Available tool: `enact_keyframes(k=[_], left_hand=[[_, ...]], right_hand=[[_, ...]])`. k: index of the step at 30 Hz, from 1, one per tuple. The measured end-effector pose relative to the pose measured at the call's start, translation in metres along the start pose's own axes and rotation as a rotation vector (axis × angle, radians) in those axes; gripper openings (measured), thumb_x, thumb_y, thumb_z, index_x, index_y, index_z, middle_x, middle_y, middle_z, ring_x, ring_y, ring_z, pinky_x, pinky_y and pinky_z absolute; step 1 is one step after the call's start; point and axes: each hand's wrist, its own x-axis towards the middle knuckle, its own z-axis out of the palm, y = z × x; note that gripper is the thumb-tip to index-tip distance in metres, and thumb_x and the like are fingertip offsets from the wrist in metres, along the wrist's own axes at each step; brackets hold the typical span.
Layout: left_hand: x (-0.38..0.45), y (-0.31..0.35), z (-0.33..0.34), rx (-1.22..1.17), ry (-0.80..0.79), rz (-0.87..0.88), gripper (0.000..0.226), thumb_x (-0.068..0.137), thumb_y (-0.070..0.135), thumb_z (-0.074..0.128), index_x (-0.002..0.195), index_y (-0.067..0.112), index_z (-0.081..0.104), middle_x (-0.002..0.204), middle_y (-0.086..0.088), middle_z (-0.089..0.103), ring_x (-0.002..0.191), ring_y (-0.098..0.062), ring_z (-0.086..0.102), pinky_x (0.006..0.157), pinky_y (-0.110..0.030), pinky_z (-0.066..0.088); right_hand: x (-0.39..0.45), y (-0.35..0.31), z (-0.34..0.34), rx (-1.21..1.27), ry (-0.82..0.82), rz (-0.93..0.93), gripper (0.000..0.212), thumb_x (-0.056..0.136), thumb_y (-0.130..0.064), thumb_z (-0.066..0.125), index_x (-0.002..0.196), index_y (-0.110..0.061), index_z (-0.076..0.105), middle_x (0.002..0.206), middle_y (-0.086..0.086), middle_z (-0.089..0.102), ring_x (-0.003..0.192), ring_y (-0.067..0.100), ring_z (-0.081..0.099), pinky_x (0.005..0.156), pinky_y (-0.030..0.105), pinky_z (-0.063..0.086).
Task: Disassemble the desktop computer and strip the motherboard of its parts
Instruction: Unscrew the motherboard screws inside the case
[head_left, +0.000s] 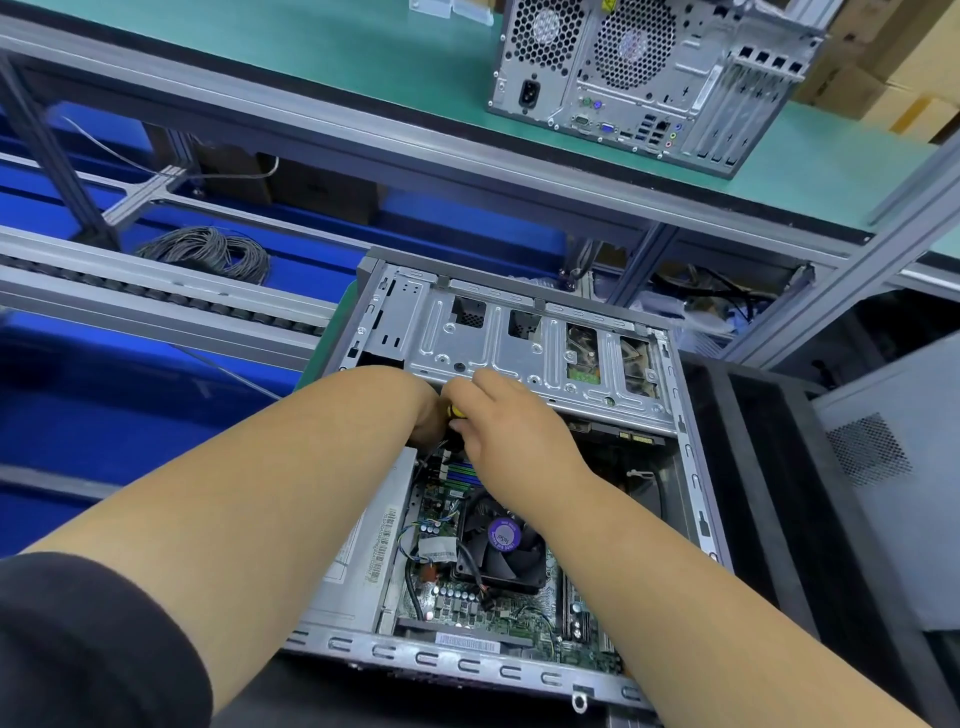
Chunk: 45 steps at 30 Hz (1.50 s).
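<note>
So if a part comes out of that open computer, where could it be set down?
Bare green bench top lies left of the second computer tower on the upper shelf. Inside the open case it is crowded: both hands work beside the drive cage, with the fan and cables below.

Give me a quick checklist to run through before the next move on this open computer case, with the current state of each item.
1. Side panel off, inside reachable: ok. The open case shows the motherboard.
2. Tool in hand: ok. The right hand grips a yellow-handled tool; its tip is hidden.
3. Left hand placement: cannot tell. It meets the right hand at the drive cage edge, fingers hidden.
4. Fan removed: not ok. The CPU fan sits on the board.
5. Cables unplugged: not ok. Wires beside the fan run to the board.
6. Power disconnected: cannot tell. This case's rear is out of view.
</note>
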Motion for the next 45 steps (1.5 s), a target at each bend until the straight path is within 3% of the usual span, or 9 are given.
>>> enact_keyframes(k=[4, 13, 17, 21, 24, 30, 35, 40, 45], left_hand=[[-0.006, -0.003, -0.004, -0.047, 0.028, 0.019, 0.016, 0.093, 0.022, 0.055, 0.105, 0.012, 0.058, 0.107, -0.011, 0.053, 0.092, -0.027, 0.051, 0.099, -0.046, 0.045], [-0.013, 0.001, -0.008, -0.067, -0.034, -0.013, 0.032, 0.091, 0.020, 0.057, 0.121, 0.009, 0.058, 0.127, -0.013, 0.055, 0.115, -0.033, 0.056, 0.101, -0.048, 0.045], [-0.011, -0.001, -0.007, -0.086, 0.004, -0.048, 0.009, 0.092, 0.020, 0.056, 0.087, 0.013, 0.055, 0.096, -0.008, 0.053, 0.087, -0.028, 0.050, 0.094, -0.041, 0.047], [-0.010, -0.002, -0.006, -0.088, 0.004, -0.063, 0.015, 0.091, 0.023, 0.057, 0.079, 0.015, 0.052, 0.106, -0.011, 0.054, 0.087, -0.026, 0.048, 0.094, -0.040, 0.046], [-0.009, 0.000, -0.006, -0.039, -0.005, -0.045, 0.007, 0.090, 0.022, 0.056, 0.094, 0.016, 0.056, 0.124, -0.013, 0.057, 0.091, -0.026, 0.049, 0.095, -0.042, 0.047], [-0.010, 0.004, -0.006, 0.004, -0.044, -0.013, 0.030, 0.092, 0.023, 0.056, 0.119, 0.010, 0.060, 0.127, -0.013, 0.056, 0.112, -0.030, 0.055, 0.101, -0.046, 0.044], [-0.020, 0.001, -0.009, -0.104, 0.006, -0.048, 0.017, 0.091, 0.019, 0.050, 0.076, 0.012, 0.054, 0.083, -0.007, 0.053, 0.072, -0.024, 0.052, 0.075, -0.035, 0.046], [-0.014, 0.004, -0.008, -0.087, -0.035, -0.024, 0.012, 0.094, 0.017, 0.048, 0.093, 0.010, 0.058, 0.096, -0.011, 0.052, 0.088, -0.028, 0.050, 0.094, -0.041, 0.047], [-0.013, 0.002, -0.007, -0.079, -0.002, -0.039, 0.018, 0.091, 0.014, 0.047, 0.073, 0.015, 0.050, 0.094, -0.010, 0.054, 0.086, -0.027, 0.050, 0.086, -0.040, 0.047]], right_hand=[[-0.001, -0.002, -0.001, 0.000, 0.038, -0.003, 0.018, 0.089, -0.023, 0.067, 0.096, -0.007, 0.058, 0.085, 0.008, 0.052, 0.073, 0.029, 0.048, 0.056, 0.032, 0.035], [-0.002, 0.000, -0.001, -0.035, 0.048, 0.089, 0.022, 0.090, -0.026, 0.065, 0.101, -0.008, 0.061, 0.077, 0.007, 0.060, 0.064, 0.031, 0.053, 0.049, 0.030, 0.033], [0.000, 0.000, 0.001, 0.020, 0.006, 0.009, 0.017, 0.092, -0.022, 0.057, 0.103, -0.011, 0.061, 0.087, 0.007, 0.053, 0.076, 0.030, 0.050, 0.060, 0.039, 0.041], [0.001, -0.001, 0.003, -0.010, 0.020, 0.012, 0.019, 0.096, -0.026, 0.056, 0.101, -0.009, 0.062, 0.088, 0.008, 0.057, 0.078, 0.030, 0.053, 0.064, 0.042, 0.044], [-0.002, -0.003, 0.002, 0.011, 0.050, 0.053, 0.019, 0.094, -0.021, 0.059, 0.106, -0.007, 0.059, 0.094, 0.008, 0.059, 0.081, 0.029, 0.054, 0.062, 0.036, 0.043], [-0.006, -0.001, -0.001, -0.011, 0.036, 0.079, 0.019, 0.095, -0.022, 0.053, 0.110, -0.013, 0.060, 0.087, 0.004, 0.061, 0.071, 0.029, 0.053, 0.052, 0.033, 0.038], [-0.005, -0.001, 0.001, 0.002, 0.060, 0.069, 0.021, 0.094, -0.032, 0.058, 0.099, -0.012, 0.060, 0.081, 0.004, 0.058, 0.070, 0.027, 0.050, 0.053, 0.031, 0.032], [-0.007, 0.000, 0.002, -0.006, 0.105, 0.119, 0.019, 0.090, -0.021, 0.066, 0.103, -0.007, 0.061, 0.084, 0.006, 0.062, 0.069, 0.027, 0.053, 0.053, 0.028, 0.033], [-0.008, 0.000, 0.002, 0.009, 0.063, 0.111, 0.020, 0.091, -0.020, 0.057, 0.108, -0.012, 0.061, 0.083, 0.005, 0.060, 0.069, 0.031, 0.053, 0.051, 0.034, 0.042]])
